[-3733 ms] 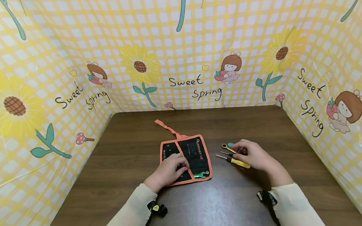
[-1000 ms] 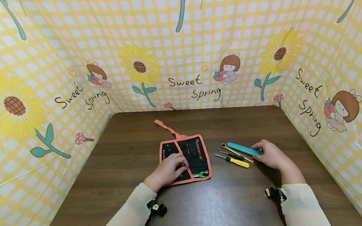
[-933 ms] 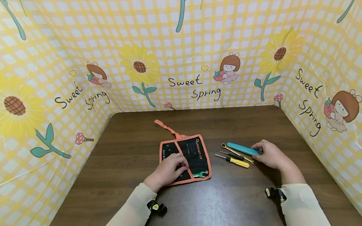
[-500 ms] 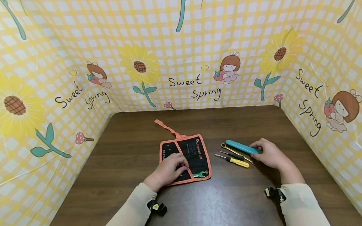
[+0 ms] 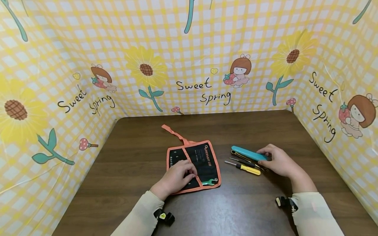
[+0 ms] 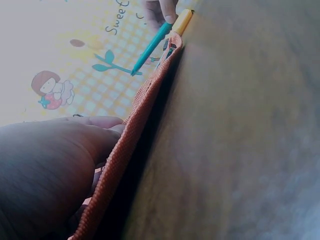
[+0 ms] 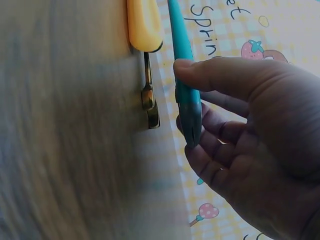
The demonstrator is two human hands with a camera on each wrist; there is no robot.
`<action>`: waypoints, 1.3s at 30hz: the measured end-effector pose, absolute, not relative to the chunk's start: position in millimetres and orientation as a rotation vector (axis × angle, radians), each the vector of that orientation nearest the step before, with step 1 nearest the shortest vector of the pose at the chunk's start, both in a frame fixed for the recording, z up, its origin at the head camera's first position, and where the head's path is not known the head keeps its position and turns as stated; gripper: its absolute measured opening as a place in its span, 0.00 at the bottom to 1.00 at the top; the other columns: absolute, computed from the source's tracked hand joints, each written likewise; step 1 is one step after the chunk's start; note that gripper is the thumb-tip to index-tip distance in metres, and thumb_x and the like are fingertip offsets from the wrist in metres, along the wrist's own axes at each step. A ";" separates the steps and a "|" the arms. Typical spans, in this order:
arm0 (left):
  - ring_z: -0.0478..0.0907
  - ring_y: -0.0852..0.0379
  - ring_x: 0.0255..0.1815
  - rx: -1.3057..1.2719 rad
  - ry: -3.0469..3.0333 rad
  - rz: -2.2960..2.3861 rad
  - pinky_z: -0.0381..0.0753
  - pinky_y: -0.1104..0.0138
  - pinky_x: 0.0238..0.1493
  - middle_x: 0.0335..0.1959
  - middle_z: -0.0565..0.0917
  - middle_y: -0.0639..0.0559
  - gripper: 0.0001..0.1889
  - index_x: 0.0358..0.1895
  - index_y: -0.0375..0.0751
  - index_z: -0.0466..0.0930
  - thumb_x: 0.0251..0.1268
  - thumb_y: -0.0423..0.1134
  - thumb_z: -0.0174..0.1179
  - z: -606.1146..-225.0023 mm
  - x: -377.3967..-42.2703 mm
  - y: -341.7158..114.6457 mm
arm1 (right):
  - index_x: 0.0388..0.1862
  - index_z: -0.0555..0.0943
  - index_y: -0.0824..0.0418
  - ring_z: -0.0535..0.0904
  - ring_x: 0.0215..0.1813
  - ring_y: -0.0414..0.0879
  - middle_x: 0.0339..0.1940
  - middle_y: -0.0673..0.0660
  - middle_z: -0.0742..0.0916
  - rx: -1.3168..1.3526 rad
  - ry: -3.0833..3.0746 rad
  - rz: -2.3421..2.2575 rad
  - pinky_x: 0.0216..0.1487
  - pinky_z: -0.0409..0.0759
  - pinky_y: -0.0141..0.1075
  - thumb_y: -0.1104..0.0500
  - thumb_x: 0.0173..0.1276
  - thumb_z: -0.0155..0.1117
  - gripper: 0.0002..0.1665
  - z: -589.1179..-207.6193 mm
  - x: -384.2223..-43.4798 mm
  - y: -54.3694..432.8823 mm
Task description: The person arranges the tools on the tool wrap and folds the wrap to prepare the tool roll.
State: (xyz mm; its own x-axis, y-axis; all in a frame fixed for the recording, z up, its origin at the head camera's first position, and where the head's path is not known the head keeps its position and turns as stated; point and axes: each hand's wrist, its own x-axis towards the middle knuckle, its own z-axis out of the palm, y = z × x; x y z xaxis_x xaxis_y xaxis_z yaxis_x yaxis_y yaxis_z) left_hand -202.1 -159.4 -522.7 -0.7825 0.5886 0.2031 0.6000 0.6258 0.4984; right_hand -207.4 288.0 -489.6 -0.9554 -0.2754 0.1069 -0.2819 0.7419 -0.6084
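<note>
A black tool roll (image 5: 202,160) with orange trim lies on the table. My left hand (image 5: 176,177) is on its left half, thumb and fingertips pinching the orange strip between its pockets. The end of a green wrench (image 5: 210,182) shows in the right pocket. To the right, my right hand (image 5: 277,160) holds a long teal tool (image 5: 246,152) by its near end. In the right wrist view the tool's dark grey tapered end (image 7: 190,122) sits between thumb and fingers, raised off the table. Under it lies a brass-coloured combination wrench (image 5: 233,152), partly covered.
Beside the wrench lie a thin black-handled screwdriver (image 5: 246,163) and a yellow-handled screwdriver (image 5: 250,169). An orange strap (image 5: 174,132) trails from the roll's far edge. Yellow checked cloth (image 5: 192,59) walls the brown wooden table (image 5: 138,137) at the back and sides.
The right hand, first over the tools, has moved to the teal tool's near end, lifted it and shifted it left over the wrench. The left hand has stayed put on the roll.
</note>
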 end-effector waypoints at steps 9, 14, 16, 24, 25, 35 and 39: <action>0.74 0.64 0.40 -1.029 -2.814 -0.876 0.78 0.66 0.43 0.36 0.76 0.68 0.07 0.41 0.62 0.84 0.73 0.41 0.69 -522.1 -202.2 -159.3 | 0.57 0.87 0.58 0.77 0.50 0.49 0.48 0.51 0.83 0.569 -2.895 1.025 0.48 0.77 0.45 0.59 0.68 0.77 0.19 -486.4 -203.9 274.8; 0.73 0.63 0.40 -1.020 -2.821 -0.877 0.78 0.65 0.43 0.36 0.76 0.68 0.06 0.41 0.62 0.84 0.73 0.41 0.69 -521.0 -202.3 -158.9 | 0.57 0.87 0.57 0.76 0.49 0.48 0.47 0.51 0.82 0.585 -2.892 1.035 0.47 0.76 0.44 0.59 0.68 0.77 0.19 -484.4 -202.3 269.7; 0.73 0.63 0.40 -1.015 -2.825 -0.873 0.78 0.65 0.43 0.36 0.76 0.68 0.06 0.41 0.62 0.84 0.73 0.41 0.69 -520.9 -201.8 -159.2 | 0.57 0.87 0.56 0.75 0.48 0.48 0.47 0.51 0.82 0.582 -2.895 1.042 0.46 0.76 0.43 0.59 0.69 0.77 0.19 -484.6 -201.8 268.4; 0.74 0.63 0.40 -1.013 -2.824 -0.889 0.78 0.65 0.43 0.36 0.76 0.68 0.06 0.41 0.62 0.84 0.73 0.41 0.69 -521.8 -201.7 -158.7 | 0.56 0.88 0.56 0.75 0.46 0.47 0.46 0.49 0.81 0.602 -2.902 1.009 0.44 0.76 0.40 0.59 0.68 0.77 0.18 -483.9 -202.2 264.5; 0.74 0.63 0.40 -1.013 -2.822 -0.888 0.78 0.65 0.42 0.36 0.76 0.68 0.06 0.41 0.62 0.84 0.73 0.41 0.69 -522.3 -201.7 -158.8 | 0.56 0.88 0.56 0.75 0.46 0.46 0.46 0.49 0.81 0.609 -2.904 1.005 0.44 0.76 0.39 0.60 0.68 0.77 0.18 -482.9 -202.2 263.5; 0.74 0.63 0.40 -1.021 -2.808 -0.909 0.78 0.65 0.42 0.36 0.76 0.68 0.07 0.41 0.62 0.84 0.73 0.41 0.69 -522.9 -201.7 -159.4 | 0.55 0.88 0.56 0.74 0.40 0.45 0.43 0.49 0.80 0.696 -2.894 1.033 0.40 0.75 0.36 0.62 0.67 0.78 0.18 -470.6 -200.1 256.5; 0.73 0.63 0.41 -1.014 -2.816 -0.909 0.78 0.65 0.42 0.36 0.76 0.68 0.07 0.41 0.62 0.84 0.72 0.41 0.69 -522.7 -201.6 -159.6 | 0.55 0.88 0.55 0.74 0.39 0.44 0.45 0.49 0.80 0.727 -2.910 1.056 0.40 0.76 0.36 0.61 0.67 0.78 0.18 -468.6 -201.1 251.0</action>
